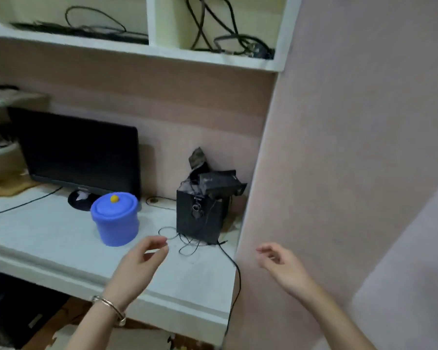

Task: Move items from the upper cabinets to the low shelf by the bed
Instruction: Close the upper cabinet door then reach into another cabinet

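A blue lidded tub (115, 218) with a yellow knob stands on the white desk (48, 238). My left hand (137, 266), with a bangle at the wrist, hovers over the desk just right of the tub, fingers loosely curled and holding nothing. My right hand (281, 266) hangs empty in front of the pink wall panel, fingers apart. The upper cabinet compartments hold tangled black cables (223, 29) on the right and more black cables (91, 26) on the left. The low shelf and the bed are out of view.
A black monitor (79, 152) stands at the back of the desk. A black speaker box (200, 215) with dark items piled on top sits at the right, thin wires (185, 243) trailing over the desk edge. A pink wall (352, 147) bounds the right side.
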Demonstrator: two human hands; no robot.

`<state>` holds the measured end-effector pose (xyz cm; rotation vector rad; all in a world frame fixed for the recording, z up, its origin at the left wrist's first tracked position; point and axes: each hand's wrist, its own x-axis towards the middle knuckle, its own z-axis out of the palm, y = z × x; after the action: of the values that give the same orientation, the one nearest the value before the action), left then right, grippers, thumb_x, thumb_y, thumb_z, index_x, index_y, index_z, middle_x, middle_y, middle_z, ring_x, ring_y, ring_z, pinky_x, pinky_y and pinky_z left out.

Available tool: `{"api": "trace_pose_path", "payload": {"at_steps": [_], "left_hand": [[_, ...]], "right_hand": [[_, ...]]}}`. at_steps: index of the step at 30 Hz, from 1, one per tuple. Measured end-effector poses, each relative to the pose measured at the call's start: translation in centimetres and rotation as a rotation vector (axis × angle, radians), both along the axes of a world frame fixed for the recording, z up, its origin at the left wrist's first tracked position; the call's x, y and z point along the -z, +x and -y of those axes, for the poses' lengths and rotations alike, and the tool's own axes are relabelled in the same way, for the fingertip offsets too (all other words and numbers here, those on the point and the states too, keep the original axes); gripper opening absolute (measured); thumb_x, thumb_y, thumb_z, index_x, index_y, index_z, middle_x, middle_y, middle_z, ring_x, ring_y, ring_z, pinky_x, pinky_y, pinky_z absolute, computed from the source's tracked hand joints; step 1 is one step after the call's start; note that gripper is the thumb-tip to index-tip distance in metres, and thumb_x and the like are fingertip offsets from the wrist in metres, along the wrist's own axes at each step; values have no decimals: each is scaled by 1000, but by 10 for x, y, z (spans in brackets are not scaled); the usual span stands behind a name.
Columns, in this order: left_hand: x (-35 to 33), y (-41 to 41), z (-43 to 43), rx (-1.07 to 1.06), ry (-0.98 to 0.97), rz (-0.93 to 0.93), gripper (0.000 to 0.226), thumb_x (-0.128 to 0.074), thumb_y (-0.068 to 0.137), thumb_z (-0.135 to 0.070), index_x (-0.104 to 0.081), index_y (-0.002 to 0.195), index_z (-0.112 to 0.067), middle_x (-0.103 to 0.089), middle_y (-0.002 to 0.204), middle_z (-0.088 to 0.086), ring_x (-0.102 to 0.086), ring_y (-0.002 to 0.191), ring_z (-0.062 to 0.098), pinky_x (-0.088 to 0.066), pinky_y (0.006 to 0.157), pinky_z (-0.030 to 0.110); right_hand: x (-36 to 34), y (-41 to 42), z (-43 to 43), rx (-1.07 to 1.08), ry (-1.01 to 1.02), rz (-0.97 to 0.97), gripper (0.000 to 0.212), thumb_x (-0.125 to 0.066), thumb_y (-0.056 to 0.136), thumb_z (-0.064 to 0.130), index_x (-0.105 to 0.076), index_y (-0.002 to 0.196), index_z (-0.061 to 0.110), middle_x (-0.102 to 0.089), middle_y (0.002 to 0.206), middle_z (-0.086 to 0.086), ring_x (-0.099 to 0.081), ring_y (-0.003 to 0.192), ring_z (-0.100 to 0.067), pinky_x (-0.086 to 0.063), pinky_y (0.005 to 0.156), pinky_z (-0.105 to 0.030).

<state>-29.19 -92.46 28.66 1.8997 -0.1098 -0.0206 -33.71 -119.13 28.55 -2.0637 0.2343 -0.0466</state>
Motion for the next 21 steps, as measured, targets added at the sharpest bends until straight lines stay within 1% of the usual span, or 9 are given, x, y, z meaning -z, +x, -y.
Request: {"api": "trace_pose_path", "payload": {"at_steps": [3, 5, 7, 9, 13, 15, 17, 19, 21], "left_hand": [[-86, 14, 18, 9, -118, 280, 16, -60, 86, -13, -64, 90, -28, -71, 91, -7, -64, 82, -11, -43, 65, -5], [-144, 21, 29, 9, -190, 501, 13, -66, 79, -25, -67, 90, -33, -74, 94, -7, -65, 90, -5, -48, 74, 2], [-205, 29, 40, 24, -226, 737, 29, -61, 64, -46, -66, 93, -40, -72, 99, -17, -65, 95, -3, -48, 87, 12], [-263, 37, 49, 36, -273, 922, 37, -56, 59, -51, -63, 95, -46, -70, 102, -23, -63, 99, -6, -46, 91, 12], [-363, 57, 64, 85, -287, 1197, 34, -55, 65, -53, -56, 99, -50, -61, 114, -28, -53, 111, -11, -42, 94, 6], [-403, 65, 73, 115, -319, 1256, 35, -57, 71, -46, -48, 104, -50, -55, 120, -27, -50, 117, -8, -41, 102, 19], [-435, 69, 84, 166, -350, 1291, 41, -55, 74, -43, -45, 113, -47, -51, 127, -23, -47, 121, -5, -41, 105, 27], [-458, 71, 96, 241, -354, 1300, 54, -57, 77, -45, -42, 128, -39, -48, 132, -20, -44, 124, -3, -42, 102, 23], [-476, 71, 105, 318, -351, 1294, 61, -60, 81, -45, -38, 136, -32, -46, 135, -16, -44, 127, 0, -42, 100, 20]], "right_hand": [[-111, 31, -16, -133, -4, 358, 22, -60, 87, 13, -61, 83, 35, -64, 83, 8, -60, 83, -10, -44, 72, -9], [-179, 38, -26, -150, -21, 625, 21, -64, 84, 12, -65, 79, 33, -69, 78, 11, -63, 80, -5, -47, 72, -10], [-239, 44, -34, -152, -59, 874, 15, -67, 81, 17, -68, 77, 32, -71, 81, 14, -66, 79, -3, -50, 70, -12], [-292, 50, -41, -139, -117, 1098, 9, -64, 76, 23, -68, 76, 32, -71, 85, 13, -66, 79, -3, -50, 66, -14], [-386, 71, -49, -12, -219, 1492, 15, -62, 77, 27, -61, 92, 31, -67, 87, 13, -62, 90, -2, -49, 82, -14], [-424, 81, -51, 88, -187, 1619, 30, -65, 75, 27, -50, 101, 29, -55, 97, 20, -55, 96, 0, -44, 86, -10], [-452, 89, -51, 146, -162, 1664, 49, -68, 73, 27, -41, 114, 26, -48, 112, 13, -48, 108, -2, -38, 90, -7], [-467, 98, -53, 83, -153, 1622, 64, -68, 74, 27, -35, 129, 24, -45, 130, 10, -45, 118, 0, -39, 98, -10], [-470, 107, -58, 16, -216, 1620, 65, -65, 75, 28, -36, 133, 29, -51, 133, 8, -51, 111, 2, -44, 96, -15]]}}
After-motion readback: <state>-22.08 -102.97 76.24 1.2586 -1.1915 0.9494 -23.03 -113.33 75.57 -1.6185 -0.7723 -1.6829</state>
